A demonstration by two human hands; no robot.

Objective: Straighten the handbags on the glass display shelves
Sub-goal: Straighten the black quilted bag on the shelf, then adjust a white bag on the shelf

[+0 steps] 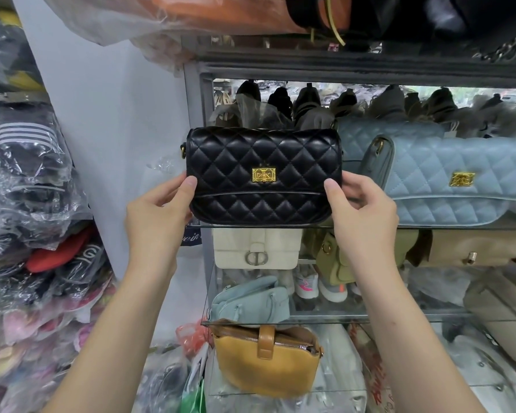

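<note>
Head view, middle of the frame: what are you holding?

— A black quilted leather handbag (262, 177) with a square gold clasp on its flap. It stands upright, front facing me, at the left end of the upper glass shelf (447, 225). Its base is level with the shelf's front edge; I cannot tell whether it rests on the glass or sits just above it.

— And your hands?

— They are apart, one at each end of the bag. My left hand (158, 210) grips the left side, thumb on the front, fingers curled out of sight behind. My right hand (361, 210) does the same on the right side.

— What is beside it?

— Just right of it, on the same shelf, a pale blue quilted handbag (447, 180) with a gold clasp leans back, with another blue one behind. Directly below, a cream boxy handbag (256, 248) with a round silver clasp and, to its right, an olive green bag (334, 263). Lower centre, a mustard yellow leather bag (265, 362) with a strap tab lies tilted on a lower glass shelf. Down the left edge of the frame, clothes in clear plastic wrap (27, 189) are piled up.
</note>
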